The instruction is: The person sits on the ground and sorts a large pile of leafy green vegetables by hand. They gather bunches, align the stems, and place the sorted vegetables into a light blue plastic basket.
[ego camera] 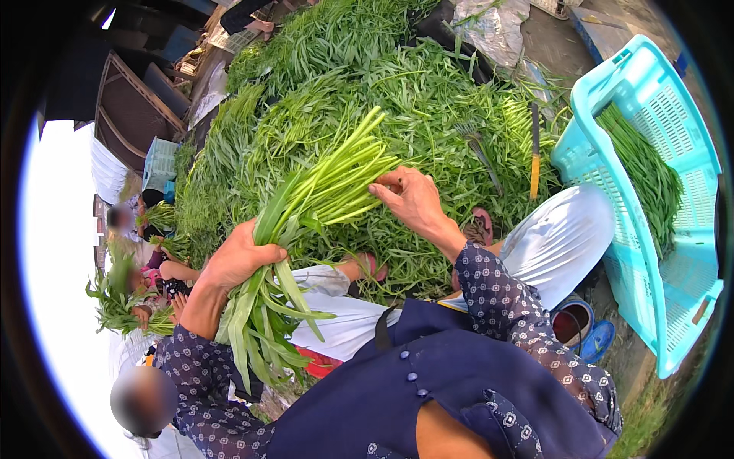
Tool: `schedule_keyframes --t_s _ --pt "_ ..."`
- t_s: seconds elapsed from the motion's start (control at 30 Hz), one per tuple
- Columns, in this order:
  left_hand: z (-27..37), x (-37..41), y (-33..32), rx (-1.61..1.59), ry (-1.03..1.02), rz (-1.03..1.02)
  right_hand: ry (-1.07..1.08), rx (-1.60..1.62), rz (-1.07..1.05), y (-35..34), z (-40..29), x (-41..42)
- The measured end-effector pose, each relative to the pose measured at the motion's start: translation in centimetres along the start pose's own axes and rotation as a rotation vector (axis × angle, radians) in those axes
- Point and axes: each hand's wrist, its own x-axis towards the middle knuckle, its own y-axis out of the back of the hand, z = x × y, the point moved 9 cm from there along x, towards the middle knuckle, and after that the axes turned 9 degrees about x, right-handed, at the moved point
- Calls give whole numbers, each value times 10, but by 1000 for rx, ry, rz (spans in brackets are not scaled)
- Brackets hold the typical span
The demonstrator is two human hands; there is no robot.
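Observation:
My left hand (241, 256) is closed around a bunch of leafy green stalks, seemingly water spinach (330, 183), with the cut stem ends pointing up and to the right and the leaves hanging down over my lap. At the stem ends is my right hand (410, 198), its thumb and index finger close together by the outer stems; whether they pinch one I cannot tell. Beyond both hands spreads a large heap of the same greens (355, 103). A dark fork-like tool (481, 155) and a black and yellow stick (535, 152) lie on the heap to the right.
A turquoise plastic basket (616, 166) with bundled greens (648, 178) inside stands tilted at my right. Beside it are a bucket (573, 321) and a blue lid (598, 341). Several people with greens are at the left. A pale crate (160, 163) stands further off.

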Motion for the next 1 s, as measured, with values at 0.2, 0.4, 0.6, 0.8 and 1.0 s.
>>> schedule_keyframes --t_s 0.2,0.4,0.6,0.8,1.0 --pt "4 4 -5 25 -17 2 -239 312 30 -15 38 14" --pt "3 3 -5 -28 -13 -12 -208 835 320 1 61 15" --pt "-6 9 0 -85 15 35 -326 626 247 33 76 -23" --pt "1 9 -2 -106 12 58 19 143 173 -3 53 -18" --pt "0 9 0 -234 74 45 -187 486 279 29 101 -22"
